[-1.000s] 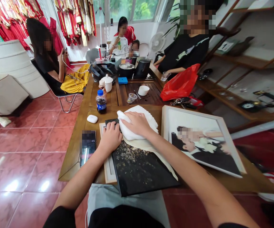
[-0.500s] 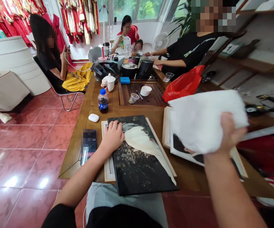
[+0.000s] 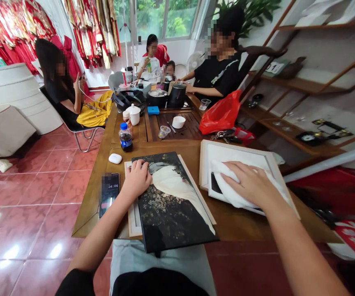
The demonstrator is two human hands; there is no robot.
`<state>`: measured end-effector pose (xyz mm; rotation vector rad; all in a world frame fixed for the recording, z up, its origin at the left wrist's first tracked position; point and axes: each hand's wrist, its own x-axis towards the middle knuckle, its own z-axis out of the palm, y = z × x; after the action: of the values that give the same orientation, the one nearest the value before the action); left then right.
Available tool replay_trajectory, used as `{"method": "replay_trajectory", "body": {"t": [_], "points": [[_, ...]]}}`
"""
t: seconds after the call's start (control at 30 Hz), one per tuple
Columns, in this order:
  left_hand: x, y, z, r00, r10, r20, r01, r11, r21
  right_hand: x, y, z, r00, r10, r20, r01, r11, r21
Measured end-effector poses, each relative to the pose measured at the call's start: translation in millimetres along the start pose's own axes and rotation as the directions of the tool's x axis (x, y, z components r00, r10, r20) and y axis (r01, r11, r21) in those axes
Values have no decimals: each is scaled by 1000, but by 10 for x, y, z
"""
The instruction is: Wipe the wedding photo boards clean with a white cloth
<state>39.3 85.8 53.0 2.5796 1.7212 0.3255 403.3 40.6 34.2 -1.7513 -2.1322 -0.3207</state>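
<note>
My left hand (image 3: 137, 179) lies on the upper left part of a dark photo panel (image 3: 171, 222), fingers and thumb resting on its surface. The panel shows a pale, long-trained gown and sits askew on a light wooden frame (image 3: 134, 218), its lower end jutting past the table edge. Over to the right, my right hand (image 3: 250, 181) grips a folded white cloth (image 3: 227, 185). That cloth lies on a smaller picture panel (image 3: 216, 183), covering most of it. Beneath is another light-wood frame (image 3: 202, 164) with a white inside.
A phone (image 3: 109, 193), a white earbud case (image 3: 115, 158) and a blue-capped bottle (image 3: 126, 137) line the table's left side. Farther back are a white bowl (image 3: 178, 122), a plastic cup (image 3: 164, 132) and a red bag (image 3: 220, 113). Several people sit around the table.
My right hand has come down from the air with the white cloth, which now lies on the right picture panel. My left hand stays on the photo panel. The view has shifted rightward.
</note>
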Motion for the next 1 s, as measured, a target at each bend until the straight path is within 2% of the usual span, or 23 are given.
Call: {"method": "replay_trajectory", "body": {"t": [0.07,0.13,0.2,0.23,0.27,0.3,0.33,0.4,0.43,0.5,0.6,0.67,0.77,0.83,1.0], "points": [[13,3,-47,1000,1,-6,-1,1000,21,-31,-137,-139,998,32,-56,-33,999,-4],[45,2,-108,1000,18,-6,-18,999,44,-168,-344,-327,980,73,-187,-66,997,44],[112,-11,-168,999,46,7,-46,997,61,-425,-598,-489,928,181,-327,-131,977,169],[161,-23,-192,998,59,18,-60,996,65,-588,-732,-541,909,269,-317,-182,943,278],[221,-39,-208,997,67,29,-69,995,67,-761,-864,-568,904,352,-242,-239,886,397],[290,-57,-216,997,73,41,-75,995,66,-931,-989,-570,911,400,-103,-298,810,505],[366,-77,-215,995,78,55,-82,995,63,-1089,-1106,-548,898,437,59,-383,707,595],[522,-118,-183,992,91,89,-95,994,49,-1328,-1302,-450,817,460,349,-552,444,706],[597,-137,-157,989,94,111,-99,994,40,-1401,-1381,-385,772,420,477,-618,320,718],[728,-172,-91,982,95,163,-101,995,25,-1462,-1500,-250,707,378,598,-674,102,732],[863,-214,1,969,93,230,-97,995,8,-1425,-1615,-82,651,346,676,-682,-123,721],[921,-241,43,963,91,253,-95,995,3,-1387,-1677,-5,623,339,705,-672,-230,704],[979,-277,72,957,98,272,-99,995,-8,-1361,-1770,77,636,277,720,-644,-324,693],[1008,-295,71,954,109,280,-107,994,-20,-1358,-1822,113,653,254,714,-630,-342,697],[1031,-308,41,952,141,273,-131,990,-53,-1334,-1872,114,663,299,686,-585,-365,725]]}}
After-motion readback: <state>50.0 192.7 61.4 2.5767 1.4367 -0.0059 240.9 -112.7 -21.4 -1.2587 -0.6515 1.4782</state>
